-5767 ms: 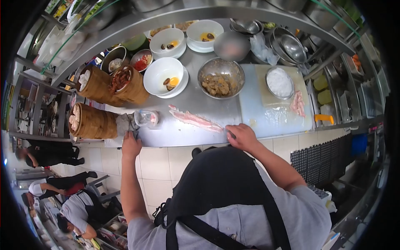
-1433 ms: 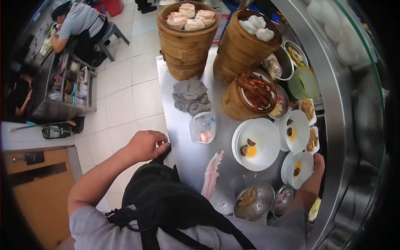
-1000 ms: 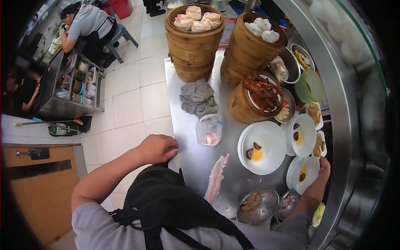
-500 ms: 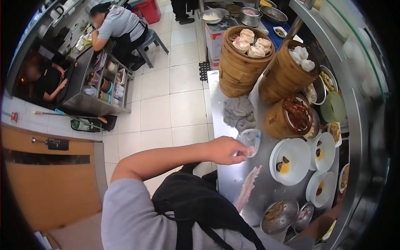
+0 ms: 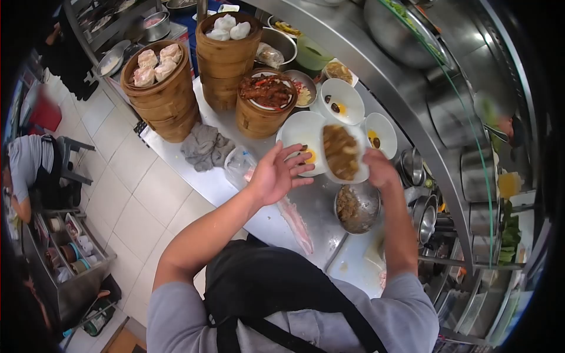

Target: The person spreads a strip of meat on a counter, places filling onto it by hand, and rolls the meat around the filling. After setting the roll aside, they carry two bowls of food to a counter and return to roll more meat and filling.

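Observation:
My right hand grips the right edge of a white bowl of brown, saucy food, tilted above the counter. My left hand is open and holds nothing, fingers spread near a white bowl with yolk and dark pieces. Two similar white bowls stand behind and to the right. Below the tilted bowl is a metal bowl of brown minced food. A pale strip of meat lies on the counter. Beside my left forearm is a clear plastic bag.
Bamboo steamers of dumplings stand at the back left, with a shorter steamer of reddish food. A grey cloth lies before them. A metal shelf edge runs along the right. One person sits at the far left.
The view has turned toward the right. My left hand has let go of the plastic bag and opened. My right hand has come into clear view with the bowl of brown food.

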A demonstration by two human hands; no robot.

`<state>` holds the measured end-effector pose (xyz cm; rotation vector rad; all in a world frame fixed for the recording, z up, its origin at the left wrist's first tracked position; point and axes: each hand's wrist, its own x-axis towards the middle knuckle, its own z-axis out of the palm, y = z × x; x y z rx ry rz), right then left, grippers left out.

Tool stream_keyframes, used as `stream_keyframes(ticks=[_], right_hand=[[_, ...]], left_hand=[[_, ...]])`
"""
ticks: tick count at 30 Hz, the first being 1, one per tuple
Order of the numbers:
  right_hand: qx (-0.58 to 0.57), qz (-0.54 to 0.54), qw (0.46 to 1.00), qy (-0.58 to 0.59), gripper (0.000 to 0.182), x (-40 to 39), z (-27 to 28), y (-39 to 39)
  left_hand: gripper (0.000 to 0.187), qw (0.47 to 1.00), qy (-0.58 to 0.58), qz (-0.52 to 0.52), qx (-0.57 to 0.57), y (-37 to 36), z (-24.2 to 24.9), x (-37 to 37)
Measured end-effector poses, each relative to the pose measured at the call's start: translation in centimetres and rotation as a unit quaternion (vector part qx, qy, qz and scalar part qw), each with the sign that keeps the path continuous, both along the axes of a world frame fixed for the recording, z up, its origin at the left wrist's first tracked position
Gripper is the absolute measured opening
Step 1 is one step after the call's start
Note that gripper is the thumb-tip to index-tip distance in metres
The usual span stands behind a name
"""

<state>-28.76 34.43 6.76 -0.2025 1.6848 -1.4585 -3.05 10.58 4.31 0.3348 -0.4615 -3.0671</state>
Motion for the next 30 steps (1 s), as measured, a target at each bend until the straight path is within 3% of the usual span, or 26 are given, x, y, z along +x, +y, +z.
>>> stream_keyframes(ticks=[1, 2, 4, 7, 11, 12, 13, 14, 15, 17, 18, 23, 30], right_hand=[[0.019, -0.023, 1.000, -0.001, 0.037, 1.7, -1.5, -0.4], [0.022, 0.020, 0.999, -0.013, 0.036, 4.1, -1.4, -1.6], [0.051, 0.098, 0.994, 0.014, 0.035, 8.3, -0.9, -4.1], [0.132, 0.246, 0.950, 0.143, 0.034, 11.3, 0.9, -6.7], [0.103, 0.282, 0.954, 0.005, 0.036, 11.5, 5.1, -9.4], [0.116, 0.293, 0.945, 0.084, 0.040, 9.1, 6.7, -9.9], [-0.022, 0.195, 0.965, 0.176, 0.045, 4.9, 4.0, -9.2], [0.033, 0.065, 0.967, 0.246, 0.037, 2.5, 6.1, -11.3], [0.084, 0.009, 0.968, 0.235, 0.036, 1.1, 9.4, -13.1], [0.073, 0.021, 0.972, 0.224, 0.036, -4.2, 8.1, -13.6], [0.072, 0.020, 0.974, 0.213, 0.036, -6.6, 7.1, -14.0], [0.052, 0.044, 0.986, 0.150, 0.037, -14.0, 0.2, -16.9], [0.052, 0.014, 0.994, 0.093, 0.037, -23.6, -5.9, -17.6]], left_hand=[[0.072, 0.999, -0.012, -0.011, 0.035, 0.2, 0.0, 0.4], [0.072, 0.999, -0.006, -0.014, 0.032, 0.4, -0.1, 1.0], [0.081, 0.989, 0.045, -0.005, 0.138, 0.4, -0.6, 2.5], [0.082, 0.999, 0.010, 0.021, 0.041, 0.3, -0.5, 5.3], [0.083, 0.996, -0.067, 0.058, 0.003, -0.1, -0.9, 8.8], [0.081, 0.994, -0.078, 0.072, 0.022, -0.2, -0.7, 9.3], [0.079, 0.991, -0.092, 0.088, 0.042, -0.1, -0.7, 10.1], [0.079, 0.989, -0.106, 0.096, 0.048, 0.0, -0.6, 10.9], [0.079, 0.987, -0.107, 0.112, 0.046, 0.1, -0.6, 11.6], [0.080, 0.983, -0.128, 0.130, 0.028, 0.4, -0.7, 12.9], [0.091, 0.982, -0.148, 0.121, -0.012, 0.6, -0.8, 13.5], [0.094, 0.963, -0.193, 0.187, -0.028, 2.0, -0.4, 16.3], [0.094, 0.956, -0.216, 0.193, -0.042, 2.2, 0.0, 18.0]])
